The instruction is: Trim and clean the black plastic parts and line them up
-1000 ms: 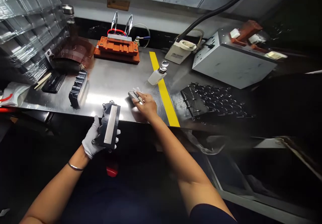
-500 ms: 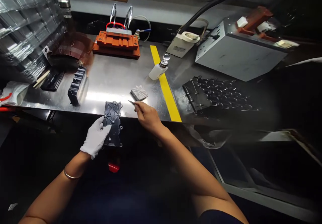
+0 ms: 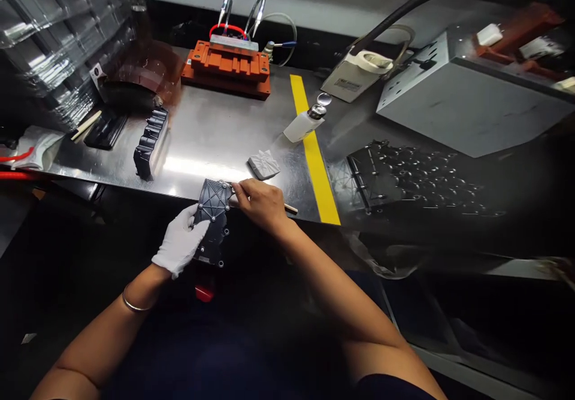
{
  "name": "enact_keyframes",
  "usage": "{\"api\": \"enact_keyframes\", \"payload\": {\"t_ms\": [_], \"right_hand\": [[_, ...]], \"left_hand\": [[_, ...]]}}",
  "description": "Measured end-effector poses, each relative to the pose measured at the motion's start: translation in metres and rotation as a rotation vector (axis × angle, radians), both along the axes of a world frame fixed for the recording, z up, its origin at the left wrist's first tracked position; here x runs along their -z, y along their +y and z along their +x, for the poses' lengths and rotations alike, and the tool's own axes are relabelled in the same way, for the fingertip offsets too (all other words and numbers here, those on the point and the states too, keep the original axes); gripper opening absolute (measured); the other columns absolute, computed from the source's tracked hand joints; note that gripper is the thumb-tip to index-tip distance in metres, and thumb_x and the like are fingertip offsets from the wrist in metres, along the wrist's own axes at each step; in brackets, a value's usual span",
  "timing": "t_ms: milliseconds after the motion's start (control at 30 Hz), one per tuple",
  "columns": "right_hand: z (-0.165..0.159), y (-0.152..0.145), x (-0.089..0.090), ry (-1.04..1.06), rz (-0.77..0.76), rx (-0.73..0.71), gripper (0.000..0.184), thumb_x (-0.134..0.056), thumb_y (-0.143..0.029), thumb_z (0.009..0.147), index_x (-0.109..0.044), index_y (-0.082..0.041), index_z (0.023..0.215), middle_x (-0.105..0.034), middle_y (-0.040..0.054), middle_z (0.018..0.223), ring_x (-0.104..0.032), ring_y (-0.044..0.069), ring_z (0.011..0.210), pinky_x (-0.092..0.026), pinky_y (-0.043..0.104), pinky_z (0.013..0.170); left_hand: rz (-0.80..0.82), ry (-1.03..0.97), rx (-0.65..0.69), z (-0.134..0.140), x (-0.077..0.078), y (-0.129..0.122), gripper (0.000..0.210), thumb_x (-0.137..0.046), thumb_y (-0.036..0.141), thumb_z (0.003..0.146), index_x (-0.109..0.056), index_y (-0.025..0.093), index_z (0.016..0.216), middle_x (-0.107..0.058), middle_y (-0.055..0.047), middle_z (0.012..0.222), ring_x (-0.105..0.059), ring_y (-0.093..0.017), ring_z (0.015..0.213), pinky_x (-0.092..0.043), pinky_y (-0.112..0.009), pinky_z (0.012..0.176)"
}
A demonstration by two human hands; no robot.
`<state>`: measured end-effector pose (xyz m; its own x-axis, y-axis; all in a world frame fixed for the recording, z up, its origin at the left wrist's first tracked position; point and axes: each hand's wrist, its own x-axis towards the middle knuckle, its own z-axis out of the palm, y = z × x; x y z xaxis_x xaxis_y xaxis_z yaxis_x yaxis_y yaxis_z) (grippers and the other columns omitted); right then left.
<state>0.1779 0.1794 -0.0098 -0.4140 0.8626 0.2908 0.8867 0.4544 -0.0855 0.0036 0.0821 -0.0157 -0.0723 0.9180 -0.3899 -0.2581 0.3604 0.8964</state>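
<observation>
My left hand, in a white glove, grips a black plastic cover with star-shaped ribs and several small round bosses along its edge. The cover is held just in front of the bench edge. My bare right hand pinches a slim craft knife; its handle end sticks out behind the palm. The fingertips and blade end meet the cover's upper right corner, where the blade is mostly hidden. A crumpled pale cloth pad lies on the bench just beyond my right hand.
On the metal bench stand a black ribbed part, an orange fixture, a white pump bottle by yellow tape, and a grey box. Several black parts lie right. Stacked clear trays rise left.
My right hand has brought the knife left, onto the cover's upper right corner. The left hand keeps hold of the cover. The camera view has shifted slightly.
</observation>
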Motion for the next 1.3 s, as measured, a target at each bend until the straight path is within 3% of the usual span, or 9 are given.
{"api": "enact_keyframes", "payload": {"t_ms": [333,700,900,1033,1300], "right_hand": [[0.004,0.01,-0.006,0.006,-0.033,-0.081,0.038,-0.043,-0.038,0.095,-0.067,-0.017,0.074,-0.07,0.0057,0.074,-0.061,0.016,0.067,-0.028,0.027,0.057],[0.0,-0.003,0.001,0.08,-0.038,0.085,0.038,-0.041,-0.038,0.095,-0.064,-0.018,0.073,-0.069,0.0062,0.075,-0.059,0.016,0.065,-0.027,0.028,0.056],[0.016,-0.02,-0.003,0.176,-0.096,-0.106,0.044,-0.039,-0.04,0.096,-0.061,-0.019,0.065,-0.065,0.0037,0.064,-0.056,0.013,0.058,-0.031,0.025,0.057],[0.02,-0.025,-0.005,0.105,-0.129,-0.205,0.044,-0.041,-0.041,0.095,-0.064,-0.018,0.065,-0.066,0.0036,0.066,-0.056,0.013,0.059,-0.031,0.025,0.056],[0.019,-0.019,-0.007,-0.023,-0.073,-0.224,0.044,-0.041,-0.042,0.095,-0.067,-0.017,0.069,-0.067,0.0046,0.067,-0.057,0.013,0.059,-0.025,0.027,0.054]], "left_hand": [[0.009,0.017,0.011,-0.002,0.001,0.0,0.05,-0.072,0.032,0.072,-0.061,0.017,0.119,-0.074,-0.006,0.094,-0.069,-0.02,0.083,-0.054,-0.028,0.075],[0.018,0.066,0.028,-0.002,0.001,0.0,0.051,-0.07,0.033,0.074,-0.059,0.018,0.121,-0.074,-0.007,0.094,-0.069,-0.02,0.081,-0.055,-0.028,0.07],[0.028,0.062,0.044,-0.005,0.003,-0.001,0.052,-0.069,0.034,0.075,-0.058,0.017,0.123,-0.074,-0.008,0.094,-0.069,-0.021,0.084,-0.055,-0.029,0.074],[0.035,0.073,0.043,-0.007,0.005,-0.001,0.052,-0.069,0.033,0.075,-0.058,0.017,0.123,-0.073,-0.008,0.097,-0.068,-0.021,0.087,-0.055,-0.03,0.077],[0.058,0.099,0.045,-0.008,0.006,-0.001,0.052,-0.069,0.033,0.075,-0.058,0.016,0.123,-0.073,-0.008,0.098,-0.068,-0.021,0.089,-0.054,-0.029,0.078]]}}
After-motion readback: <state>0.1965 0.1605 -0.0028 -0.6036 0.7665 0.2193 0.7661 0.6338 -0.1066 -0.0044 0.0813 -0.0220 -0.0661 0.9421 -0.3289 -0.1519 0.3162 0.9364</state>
